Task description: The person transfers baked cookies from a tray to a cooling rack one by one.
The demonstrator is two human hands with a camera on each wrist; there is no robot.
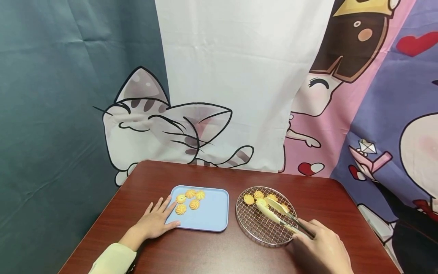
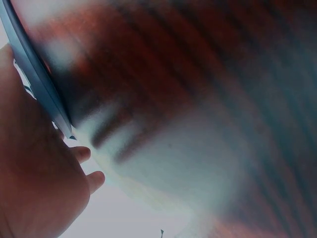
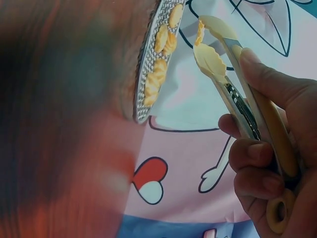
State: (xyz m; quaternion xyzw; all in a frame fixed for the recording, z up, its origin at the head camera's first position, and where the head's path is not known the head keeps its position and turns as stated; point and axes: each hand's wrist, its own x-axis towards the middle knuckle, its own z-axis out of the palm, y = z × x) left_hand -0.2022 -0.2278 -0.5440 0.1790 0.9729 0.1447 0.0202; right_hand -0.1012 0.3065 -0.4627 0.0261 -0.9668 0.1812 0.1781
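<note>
My left hand [image 1: 159, 217] lies flat on the brown table, its straight fingers touching the left edge of a blue tray [image 1: 213, 217] that holds several swirl cookies [image 1: 189, 201]. In the left wrist view the tray's edge [image 2: 34, 74] runs beside that hand [image 2: 39, 193]. My right hand [image 1: 319, 245] grips cream-tipped metal tongs [image 1: 282, 217] over a round wire rack [image 1: 260, 230]. The tong tips close on a cookie [image 3: 199, 32] just above the rack [image 3: 143, 94]. Several more cookies [image 3: 161, 59] lie at the rack's far side.
The table [image 1: 315, 194] has rounded corners and a near right edge close to my right hand. A cartoon-printed curtain [image 1: 239, 95] hangs directly behind the table. Tray and rack sit side by side with a narrow gap between them.
</note>
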